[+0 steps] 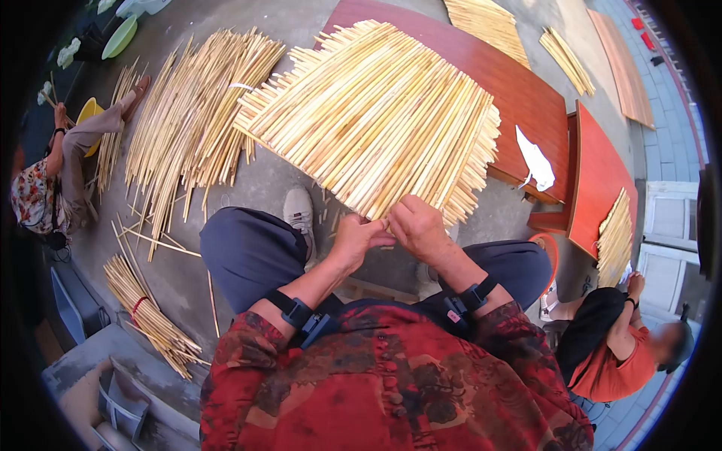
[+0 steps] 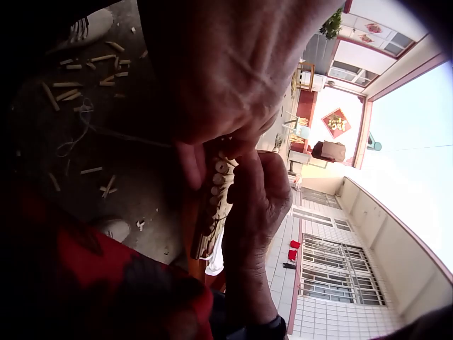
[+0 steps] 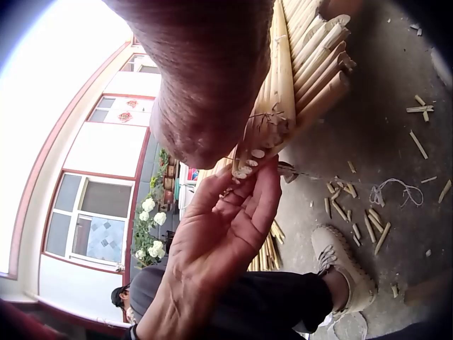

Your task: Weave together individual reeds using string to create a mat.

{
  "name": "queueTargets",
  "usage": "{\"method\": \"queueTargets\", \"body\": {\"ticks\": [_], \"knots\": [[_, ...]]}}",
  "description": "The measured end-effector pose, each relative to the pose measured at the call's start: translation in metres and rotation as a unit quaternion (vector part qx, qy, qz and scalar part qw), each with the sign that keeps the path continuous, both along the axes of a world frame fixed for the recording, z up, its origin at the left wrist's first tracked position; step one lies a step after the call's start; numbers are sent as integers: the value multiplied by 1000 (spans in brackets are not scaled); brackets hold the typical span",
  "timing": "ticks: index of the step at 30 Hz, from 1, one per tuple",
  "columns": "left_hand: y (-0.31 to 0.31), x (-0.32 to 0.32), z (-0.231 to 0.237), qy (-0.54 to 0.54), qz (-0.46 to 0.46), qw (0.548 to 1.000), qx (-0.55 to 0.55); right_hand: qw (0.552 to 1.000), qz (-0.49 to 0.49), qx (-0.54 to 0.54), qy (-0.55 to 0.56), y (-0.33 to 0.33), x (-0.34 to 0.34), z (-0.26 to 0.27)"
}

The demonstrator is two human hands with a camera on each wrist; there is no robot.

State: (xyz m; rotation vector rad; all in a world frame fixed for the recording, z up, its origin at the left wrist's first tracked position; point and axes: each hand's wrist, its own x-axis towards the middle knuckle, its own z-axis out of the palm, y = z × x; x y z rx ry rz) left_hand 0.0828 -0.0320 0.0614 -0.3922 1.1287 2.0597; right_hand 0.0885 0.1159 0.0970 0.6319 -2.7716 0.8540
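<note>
A thick mat of pale, straight plant stalks (image 1: 368,113) slopes away from the person, its near corner between both hands. The left hand (image 1: 357,239) pinches that corner from the left; in the right wrist view, the left hand's thumb and fingers (image 3: 219,230) close round the cut stalk ends (image 3: 248,166). Beside it, the right hand (image 1: 416,228) has its fingers curled at the same corner. From the left wrist, the right hand (image 2: 258,202) grips next to the row of round stalk ends (image 2: 218,180). Thin thread (image 3: 272,117) crosses the stalks; what lies inside the right fingertips is hidden.
Loose stalks (image 1: 180,120) and a tied bundle (image 1: 147,316) lie to the left. A red-brown table (image 1: 526,113) is under and beyond the mat. Cut bits (image 2: 67,92) and string (image 3: 396,193) litter the floor. Two people sit at either side.
</note>
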Motion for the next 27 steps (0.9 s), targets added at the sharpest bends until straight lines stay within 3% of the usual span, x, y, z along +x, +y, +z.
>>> {"method": "queueTargets", "body": {"ticks": [6, 7, 8, 9, 11, 12, 14, 15, 17, 18, 20, 21, 22, 23, 27], "knots": [[1, 0, -3, -20, -16, 999, -24, 998, 6, -45, 39, -12, -20, 11], [0, 19, -10, -51, 2, 998, -19, 978, -57, -179, 92, -20, -49, 78], [2, 12, -12, -48, 13, 999, -10, 960, -104, -251, 65, -3, -48, 84], [4, 2, 5, 9, 50, 999, 10, 847, -126, -513, -53, 16, -46, 76], [0, -3, -9, 5, -12, 1000, 12, 774, -149, -600, -139, 16, -42, 81], [1, 0, -13, 2, -22, 1000, 14, 773, -159, -599, -135, 16, -35, 84], [2, -3, -17, -28, 14, 999, 18, 635, -163, -709, -261, 15, -36, 88], [3, 0, -16, -26, 3, 999, 19, 635, -169, -711, -251, 17, -31, 93], [2, -2, -18, -20, 16, 999, 23, 666, -67, -646, -366, 17, -34, 105], [3, -3, -20, -10, 11, 1000, 27, 782, -125, -469, -392, 31, -34, 133], [3, -3, -32, -27, 25, 999, 17, 817, -158, -426, -355, 45, -36, 156], [5, -3, -31, -22, 21, 999, 22, 910, -248, -310, -119, 108, -57, 219], [3, -3, -33, -35, 18, 999, 9, 891, -292, -334, -99, 103, -55, 219], [2, -3, -34, -48, 15, 999, -1, 882, -260, -392, 33, 142, -65, 257], [5, -9, -38, -37, -1, 999, 30, 904, -342, -255, 14, 122, -69, 197]]}}
